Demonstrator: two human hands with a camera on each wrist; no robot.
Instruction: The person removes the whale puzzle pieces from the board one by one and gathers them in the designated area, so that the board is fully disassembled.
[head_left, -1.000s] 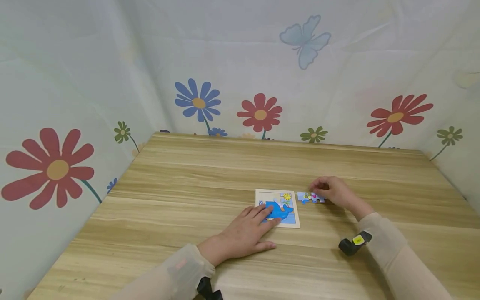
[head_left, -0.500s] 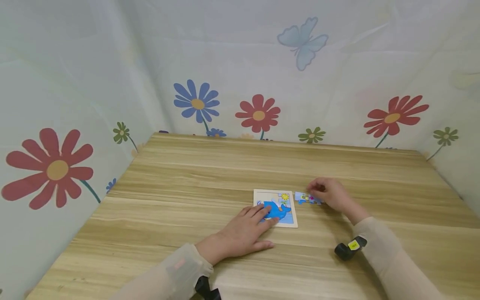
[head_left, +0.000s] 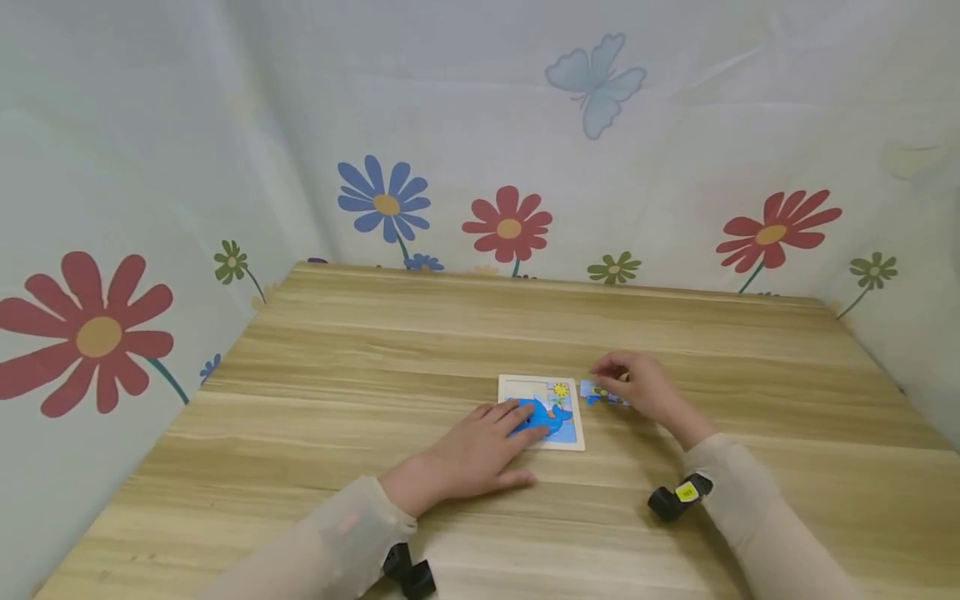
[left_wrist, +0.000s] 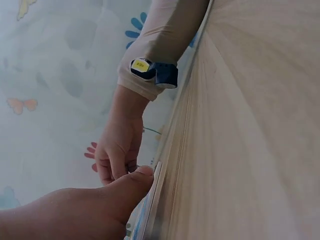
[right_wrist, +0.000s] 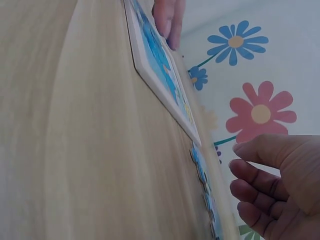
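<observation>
A small square jigsaw puzzle in a pale wooden frame (head_left: 581, 418) lies on the table, showing a blue whale (head_left: 556, 424) and a yellow sun (head_left: 560, 389). Bare wood shows at its upper left. My left hand (head_left: 468, 454) rests with spread fingers on the whale, covering the puzzle's lower left. Just right of the frame lie loose blue jigsaw pieces (head_left: 589, 392), seen edge-on in the right wrist view. My right hand (head_left: 647, 390) hovers over them with fingers loosely bent, hiding some. Thumb and forefinger are apart in the right wrist view, nothing between them.
The wood-grain table (head_left: 360, 358) stretches away on all sides of the puzzle. Behind and to the left hangs a white cloth (head_left: 450, 100) printed with flowers and a butterfly. A black wrist camera (head_left: 678, 497) sits on the right sleeve, another (head_left: 408, 572) on the left.
My right hand has shifted a little left, covering more of the loose pieces. The left hand stays on the puzzle. The whole head view has drifted slightly.
</observation>
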